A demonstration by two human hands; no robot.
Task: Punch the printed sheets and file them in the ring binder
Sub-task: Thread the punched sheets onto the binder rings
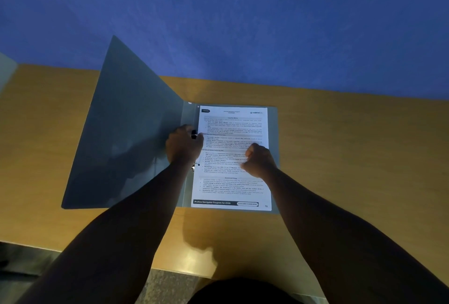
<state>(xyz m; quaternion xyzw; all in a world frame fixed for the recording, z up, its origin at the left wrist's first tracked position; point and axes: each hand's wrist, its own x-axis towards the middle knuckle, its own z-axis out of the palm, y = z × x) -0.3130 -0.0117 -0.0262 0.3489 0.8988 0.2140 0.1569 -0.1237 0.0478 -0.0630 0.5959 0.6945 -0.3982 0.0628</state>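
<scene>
Dim light, blue wall (267, 24) behind seemingly wooden desk (352, 157).

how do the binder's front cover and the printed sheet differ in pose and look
The front cover stands tilted up from the spine on the left, while the printed sheet lies flat on the binder's right half. The front cover is plain dark grey; the printed sheet is white with black text. The right hand rests on the printed sheet; the left hand sits at the ring mechanism, beside the cover. Both belong to the open binder on the wooden table.
</scene>
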